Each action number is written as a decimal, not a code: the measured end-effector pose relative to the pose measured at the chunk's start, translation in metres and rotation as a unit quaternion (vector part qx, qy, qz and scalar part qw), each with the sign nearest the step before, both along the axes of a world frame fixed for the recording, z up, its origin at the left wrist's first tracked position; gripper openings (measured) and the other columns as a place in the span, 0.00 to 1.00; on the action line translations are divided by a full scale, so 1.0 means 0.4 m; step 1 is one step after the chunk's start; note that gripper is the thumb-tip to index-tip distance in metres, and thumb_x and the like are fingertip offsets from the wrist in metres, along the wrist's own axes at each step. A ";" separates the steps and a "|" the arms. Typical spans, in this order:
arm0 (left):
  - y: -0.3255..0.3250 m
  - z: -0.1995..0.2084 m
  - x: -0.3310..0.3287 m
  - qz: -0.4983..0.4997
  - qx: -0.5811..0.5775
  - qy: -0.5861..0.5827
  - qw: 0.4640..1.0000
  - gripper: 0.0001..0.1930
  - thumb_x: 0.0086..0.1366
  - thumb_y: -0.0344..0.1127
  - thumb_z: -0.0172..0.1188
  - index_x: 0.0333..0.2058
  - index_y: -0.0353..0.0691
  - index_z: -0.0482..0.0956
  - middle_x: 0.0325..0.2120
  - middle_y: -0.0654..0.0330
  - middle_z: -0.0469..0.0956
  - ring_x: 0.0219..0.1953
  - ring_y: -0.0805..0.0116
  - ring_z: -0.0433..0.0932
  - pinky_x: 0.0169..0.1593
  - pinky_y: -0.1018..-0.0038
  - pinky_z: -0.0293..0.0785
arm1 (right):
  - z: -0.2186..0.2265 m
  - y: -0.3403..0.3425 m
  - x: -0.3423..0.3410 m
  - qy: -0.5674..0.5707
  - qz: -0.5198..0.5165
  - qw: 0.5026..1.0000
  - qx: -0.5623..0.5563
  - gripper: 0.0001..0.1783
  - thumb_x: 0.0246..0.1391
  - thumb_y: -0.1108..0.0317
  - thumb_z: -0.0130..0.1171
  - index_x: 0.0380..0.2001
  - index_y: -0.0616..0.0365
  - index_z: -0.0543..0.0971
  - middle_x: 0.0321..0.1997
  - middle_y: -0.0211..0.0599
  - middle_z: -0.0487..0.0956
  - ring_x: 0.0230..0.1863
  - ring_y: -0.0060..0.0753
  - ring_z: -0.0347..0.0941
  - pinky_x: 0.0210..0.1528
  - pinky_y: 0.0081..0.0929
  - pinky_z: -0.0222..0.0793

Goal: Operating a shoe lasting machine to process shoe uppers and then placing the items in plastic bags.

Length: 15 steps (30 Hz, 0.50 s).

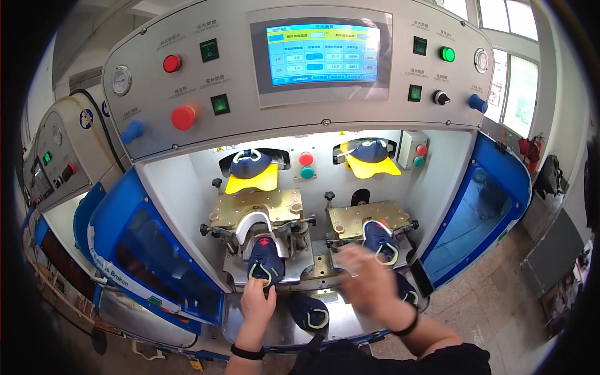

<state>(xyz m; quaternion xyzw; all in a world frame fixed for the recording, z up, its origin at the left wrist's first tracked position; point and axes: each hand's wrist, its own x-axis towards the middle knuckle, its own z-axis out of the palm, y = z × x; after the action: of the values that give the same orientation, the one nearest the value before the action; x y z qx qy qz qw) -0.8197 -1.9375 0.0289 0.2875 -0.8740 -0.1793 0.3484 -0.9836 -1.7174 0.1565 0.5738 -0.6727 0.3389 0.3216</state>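
My left hand (257,305) is closed on the heel end of a navy shoe upper (265,257) with pale green trim. Its toe points away from me, toward a white curved clamp (253,226) on the left press station, and a red light cross falls on it. My right hand (370,282) is smeared by motion in front of the right station, so its fingers are unclear. Just beyond it, another navy upper (379,242) sits at that station, a red light at its toe. A third upper (309,312) lies on the metal ledge between my arms; a fourth (406,291) is partly behind my right hand.
Two navy pieces with yellow flaps (251,180) (374,167) sit higher at the back wall. Brass-coloured plates (255,206) with side knobs top the stations. A panel with a lit screen (324,55) hangs above. Blue-framed doors (156,250) (478,194) flank the opening.
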 end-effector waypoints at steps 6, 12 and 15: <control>0.017 -0.041 0.109 -0.046 0.048 0.123 0.990 0.12 0.53 0.26 0.59 0.38 0.36 0.74 0.38 0.48 0.75 0.43 0.49 0.75 0.48 0.62 0.71 | -0.251 -0.317 0.176 -0.131 0.154 0.958 0.202 0.36 0.47 0.70 0.62 0.60 0.60 0.63 0.59 0.43 0.69 0.50 0.45 0.74 0.46 0.34 0.74; -0.030 -0.100 0.286 0.028 0.167 0.085 0.982 0.03 0.55 0.24 0.59 0.30 0.37 0.77 0.32 0.57 0.76 0.35 0.65 0.77 0.36 0.72 0.73 | -0.379 -0.456 0.217 -0.108 0.087 0.970 0.198 0.18 0.49 0.70 0.56 0.45 0.60 0.70 0.35 0.40 0.73 0.36 0.41 0.76 0.35 0.35 0.75; -0.051 -0.119 0.317 0.001 0.211 0.126 0.969 0.03 0.55 0.26 0.60 0.29 0.38 0.76 0.30 0.59 0.76 0.34 0.62 0.76 0.36 0.70 0.71 | -0.407 -0.480 0.233 -0.069 0.036 0.982 0.174 0.07 0.51 0.69 0.54 0.33 0.57 0.71 0.28 0.39 0.73 0.26 0.40 0.77 0.26 0.34 0.74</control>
<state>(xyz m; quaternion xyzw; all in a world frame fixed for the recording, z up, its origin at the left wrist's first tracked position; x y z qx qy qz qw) -0.6929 -1.9578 -0.0186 0.3302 -0.7651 -0.3945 0.3872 -0.8903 -1.9095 -0.0062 0.6199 -0.7209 0.2667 0.1578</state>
